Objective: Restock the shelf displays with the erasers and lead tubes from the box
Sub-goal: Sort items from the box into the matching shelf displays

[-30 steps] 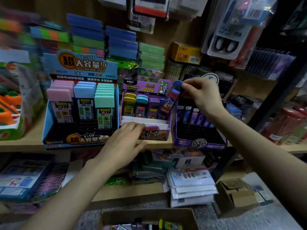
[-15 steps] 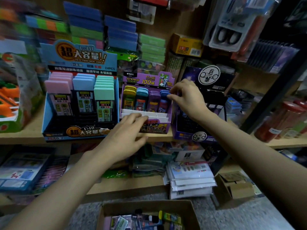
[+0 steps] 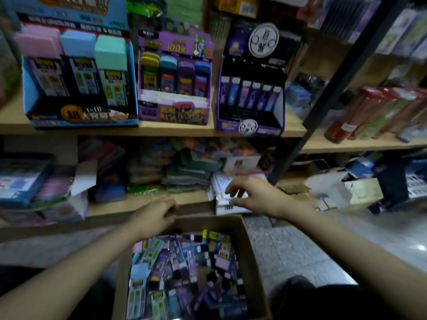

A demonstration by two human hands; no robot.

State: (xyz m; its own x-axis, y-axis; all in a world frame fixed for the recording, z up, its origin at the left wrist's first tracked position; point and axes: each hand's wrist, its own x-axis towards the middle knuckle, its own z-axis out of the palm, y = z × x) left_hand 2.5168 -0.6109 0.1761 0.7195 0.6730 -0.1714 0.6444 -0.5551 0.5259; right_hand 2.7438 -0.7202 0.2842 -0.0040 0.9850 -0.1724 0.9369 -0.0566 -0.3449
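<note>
Left grip [image 3: 157, 215] hovers over the far rim of the box [image 3: 250, 262], fingers loosely curled, nothing showing in it. Blur hides whether it touches the cardboard. The stock lies just below that grip and back toward the person: lead tubes [image 3: 161, 257] heaped loose, long axes running mostly toward and away from the shelf, a few skewed. They are slim packs in purple, blue and green labels, overlapping, none upright, with pastel blocks [image 3: 138, 273] at the grip's near left that may be erasers.

Across to the right grip [image 3: 254, 196]: fingers spread and relaxed, empty, just beyond the box's far right corner, in front of a stack of white packets [image 3: 221, 188] on the lower shelf. The left grip looks nearer the pile, and a short drop down and back should meet it.

High above both grips stand the blue display [image 3: 78, 72], the purple display [image 3: 175, 82] and the dark display [image 3: 251, 93], the last showing bare black floor before its row.
</note>
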